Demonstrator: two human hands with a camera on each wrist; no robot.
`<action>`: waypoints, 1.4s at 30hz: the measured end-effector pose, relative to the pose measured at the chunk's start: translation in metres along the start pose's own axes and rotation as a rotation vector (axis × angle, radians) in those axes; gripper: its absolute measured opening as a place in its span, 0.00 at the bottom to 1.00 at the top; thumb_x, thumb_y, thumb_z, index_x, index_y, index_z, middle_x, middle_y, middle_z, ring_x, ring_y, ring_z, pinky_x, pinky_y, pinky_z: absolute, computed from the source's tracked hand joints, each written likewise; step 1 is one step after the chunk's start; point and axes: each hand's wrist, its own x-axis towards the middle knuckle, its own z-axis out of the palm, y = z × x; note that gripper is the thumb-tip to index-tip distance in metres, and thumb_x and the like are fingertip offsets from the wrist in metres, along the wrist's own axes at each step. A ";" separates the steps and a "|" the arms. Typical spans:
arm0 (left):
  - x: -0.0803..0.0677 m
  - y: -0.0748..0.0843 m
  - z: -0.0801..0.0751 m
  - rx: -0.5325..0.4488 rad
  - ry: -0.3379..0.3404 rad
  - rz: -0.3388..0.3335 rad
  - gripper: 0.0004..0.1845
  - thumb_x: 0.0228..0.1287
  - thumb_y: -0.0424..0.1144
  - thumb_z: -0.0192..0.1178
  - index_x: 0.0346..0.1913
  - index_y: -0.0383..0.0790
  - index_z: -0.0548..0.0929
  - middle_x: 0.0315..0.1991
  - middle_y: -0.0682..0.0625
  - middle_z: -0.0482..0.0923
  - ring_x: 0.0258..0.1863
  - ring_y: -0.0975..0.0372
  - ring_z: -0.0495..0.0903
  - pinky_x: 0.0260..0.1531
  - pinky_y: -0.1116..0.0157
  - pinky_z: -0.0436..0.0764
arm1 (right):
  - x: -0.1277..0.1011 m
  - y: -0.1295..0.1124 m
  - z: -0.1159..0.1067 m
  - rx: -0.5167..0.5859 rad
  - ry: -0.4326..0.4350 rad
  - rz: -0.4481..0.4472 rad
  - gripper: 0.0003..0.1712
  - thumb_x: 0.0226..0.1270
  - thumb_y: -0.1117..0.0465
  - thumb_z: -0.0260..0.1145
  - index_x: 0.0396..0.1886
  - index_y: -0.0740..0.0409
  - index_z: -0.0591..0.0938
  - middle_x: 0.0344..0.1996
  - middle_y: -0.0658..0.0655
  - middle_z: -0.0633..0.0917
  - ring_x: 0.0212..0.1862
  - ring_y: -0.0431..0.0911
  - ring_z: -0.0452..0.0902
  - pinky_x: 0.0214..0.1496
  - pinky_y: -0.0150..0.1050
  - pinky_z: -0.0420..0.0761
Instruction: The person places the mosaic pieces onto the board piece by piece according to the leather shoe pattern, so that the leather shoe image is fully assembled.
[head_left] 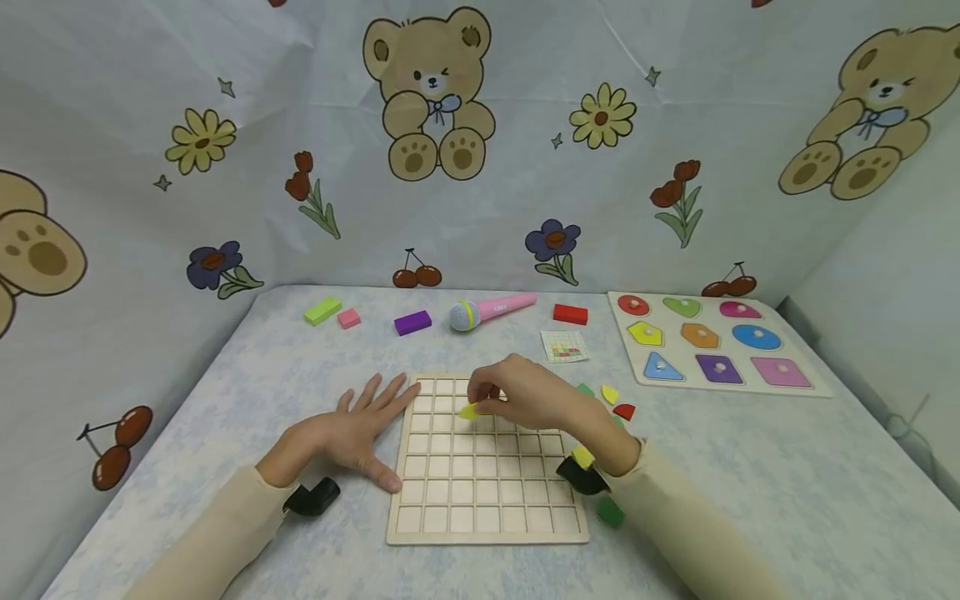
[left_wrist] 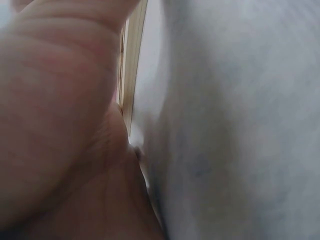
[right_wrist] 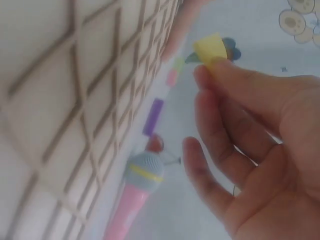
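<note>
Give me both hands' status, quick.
Left hand: open, spread at the gridded board's left edge.
Right hand: closed, holding a yellow piece above the board.

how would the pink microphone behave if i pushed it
The microphone may well roll, as its handle looks round. It would probably curve, since the head is wider than the handle. It seems stiff rather than floppy, with the handle running straight.

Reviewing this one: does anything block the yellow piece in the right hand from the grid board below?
Nothing visible does. The right hand pinches the yellow piece above the grid board, with no object showing between them. The left hand is at the board's left edge, away from the piece.
</note>
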 end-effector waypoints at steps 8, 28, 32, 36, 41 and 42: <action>0.000 0.001 0.000 0.003 0.010 -0.004 0.75 0.41 0.69 0.75 0.82 0.47 0.36 0.82 0.42 0.24 0.78 0.38 0.22 0.66 0.27 0.31 | 0.015 -0.021 0.023 0.013 -0.030 -0.012 0.01 0.67 0.64 0.69 0.34 0.55 0.85 0.28 0.43 0.84 0.32 0.34 0.76 0.39 0.30 0.79; 0.003 0.001 0.003 0.008 0.017 -0.012 0.75 0.41 0.70 0.75 0.82 0.47 0.36 0.82 0.41 0.24 0.78 0.38 0.22 0.66 0.27 0.32 | 0.017 -0.028 0.042 -0.152 -0.049 0.063 0.06 0.68 0.62 0.69 0.37 0.47 0.90 0.34 0.41 0.87 0.34 0.32 0.78 0.35 0.29 0.79; 0.002 0.001 0.003 0.004 0.020 -0.013 0.75 0.40 0.69 0.76 0.82 0.47 0.36 0.82 0.41 0.25 0.78 0.38 0.23 0.66 0.27 0.32 | 0.014 -0.029 0.038 -0.154 -0.120 0.049 0.07 0.68 0.62 0.69 0.42 0.49 0.91 0.42 0.45 0.88 0.44 0.36 0.80 0.45 0.30 0.81; 0.002 0.001 0.005 0.002 0.013 -0.018 0.75 0.41 0.69 0.75 0.82 0.47 0.36 0.82 0.42 0.25 0.78 0.39 0.23 0.66 0.27 0.32 | 0.010 -0.029 0.031 -0.164 -0.163 0.027 0.09 0.69 0.61 0.68 0.45 0.49 0.90 0.45 0.46 0.86 0.48 0.39 0.81 0.50 0.32 0.81; 0.002 0.002 0.003 0.012 0.014 -0.028 0.75 0.41 0.70 0.75 0.82 0.48 0.35 0.82 0.42 0.25 0.78 0.39 0.23 0.67 0.28 0.32 | 0.000 -0.019 0.017 -0.121 -0.123 0.034 0.10 0.70 0.60 0.68 0.48 0.51 0.89 0.46 0.48 0.87 0.45 0.41 0.82 0.47 0.34 0.81; 0.002 0.002 0.003 0.010 0.015 -0.027 0.75 0.41 0.70 0.75 0.82 0.48 0.35 0.82 0.42 0.25 0.78 0.39 0.23 0.67 0.28 0.32 | -0.003 -0.016 0.014 -0.109 -0.111 0.048 0.11 0.70 0.60 0.68 0.49 0.52 0.88 0.46 0.48 0.87 0.44 0.41 0.82 0.47 0.35 0.81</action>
